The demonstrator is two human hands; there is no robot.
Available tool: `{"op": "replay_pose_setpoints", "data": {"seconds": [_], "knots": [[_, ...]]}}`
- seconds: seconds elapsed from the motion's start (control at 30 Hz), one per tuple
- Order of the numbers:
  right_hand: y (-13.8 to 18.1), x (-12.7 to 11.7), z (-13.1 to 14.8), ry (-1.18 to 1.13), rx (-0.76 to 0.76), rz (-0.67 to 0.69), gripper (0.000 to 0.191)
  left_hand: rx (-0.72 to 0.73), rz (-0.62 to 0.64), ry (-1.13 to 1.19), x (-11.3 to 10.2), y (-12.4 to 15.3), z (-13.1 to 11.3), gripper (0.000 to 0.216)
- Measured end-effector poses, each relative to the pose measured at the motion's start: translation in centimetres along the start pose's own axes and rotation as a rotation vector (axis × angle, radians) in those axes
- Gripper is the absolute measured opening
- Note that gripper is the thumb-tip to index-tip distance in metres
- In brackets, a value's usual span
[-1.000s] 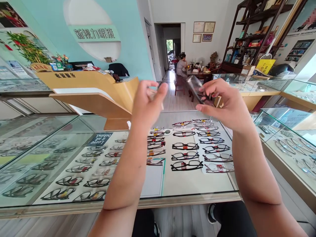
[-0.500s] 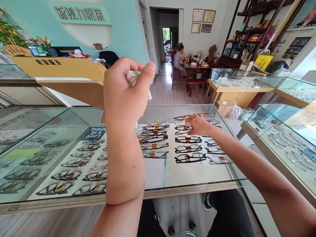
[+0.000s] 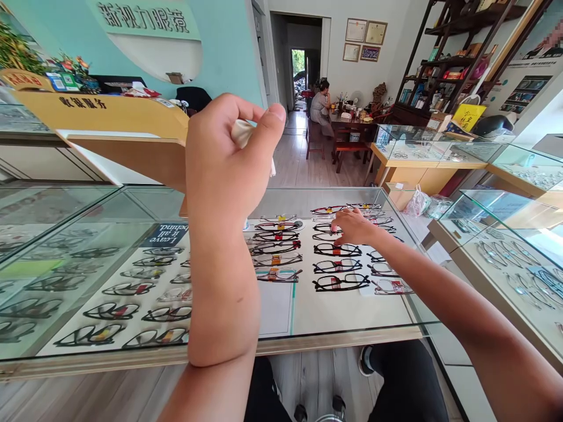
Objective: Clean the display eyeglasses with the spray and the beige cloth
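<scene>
My left hand [image 3: 233,146] is raised in front of me, its fingers curled around a crumpled white cloth [image 3: 241,133]. The far side of that grip is hidden. Over the glass display case, my right hand [image 3: 355,226] reaches down at the far rows. Its thumb and forefinger are at the right end of a pair of eyeglasses [image 3: 324,237], gripping it as it lies in its column. Nearer to me in that column are black eyeglasses [image 3: 341,282] with a red tag. Another column of tagged eyeglasses [image 3: 278,259] lies to the left, partly behind my left arm.
More eyeglasses [image 3: 109,311] fill the case's left part, beside a dark printed card [image 3: 165,235]. The case's wooden front edge [image 3: 343,340] runs before my knees. Other glass cases [image 3: 505,258] stand at right. A yellow counter [image 3: 101,117] is at left; a person [image 3: 320,108] sits at a far table.
The view has shifted slightly. My left hand sits a little higher and further right, still around the cloth. My right hand stays at the same eyeglasses.
</scene>
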State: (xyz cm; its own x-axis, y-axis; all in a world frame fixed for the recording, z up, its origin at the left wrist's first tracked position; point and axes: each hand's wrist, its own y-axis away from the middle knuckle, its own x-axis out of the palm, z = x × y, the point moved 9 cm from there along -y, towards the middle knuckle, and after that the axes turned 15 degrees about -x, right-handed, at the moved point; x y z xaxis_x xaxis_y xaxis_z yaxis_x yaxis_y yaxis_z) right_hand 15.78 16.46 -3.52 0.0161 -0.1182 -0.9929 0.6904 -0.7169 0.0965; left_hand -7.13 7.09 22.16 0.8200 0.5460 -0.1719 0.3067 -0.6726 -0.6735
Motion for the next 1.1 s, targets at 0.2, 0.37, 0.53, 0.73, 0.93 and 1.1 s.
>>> {"op": "replay_pose_setpoints", "data": {"seconds": [0.2,0.37,0.53,0.73,0.93,1.1], "knots": [[0.3,-0.9,-0.1,-0.040,0.012,0.010,0.024,-0.051,0.037,0.002,0.2,0.4,-0.2,0.028],[-0.3,-2.7,-1.8,-0.002,0.151,-0.030,0.026,-0.074,0.068,-0.002,0.3,0.9,-0.9,0.024],[-2.0,-1.7,-2.4,-0.015,0.223,0.055,0.022,-0.091,0.105,-0.044,0.3,1.3,-1.3,0.023],[-2.8,-1.8,-2.2,-0.044,0.259,0.027,0.022,-0.104,0.164,-0.014,0.6,1.8,-1.7,0.020],[0.9,-6.4,-2.7,-0.127,0.268,-0.164,0.022,-0.066,0.233,-0.045,0.9,3.9,-2.9,0.023],[6.6,-9.7,-1.6,-0.515,0.174,-0.717,0.027,-0.091,0.333,-0.075,3.5,4.9,-2.7,0.023]]}}
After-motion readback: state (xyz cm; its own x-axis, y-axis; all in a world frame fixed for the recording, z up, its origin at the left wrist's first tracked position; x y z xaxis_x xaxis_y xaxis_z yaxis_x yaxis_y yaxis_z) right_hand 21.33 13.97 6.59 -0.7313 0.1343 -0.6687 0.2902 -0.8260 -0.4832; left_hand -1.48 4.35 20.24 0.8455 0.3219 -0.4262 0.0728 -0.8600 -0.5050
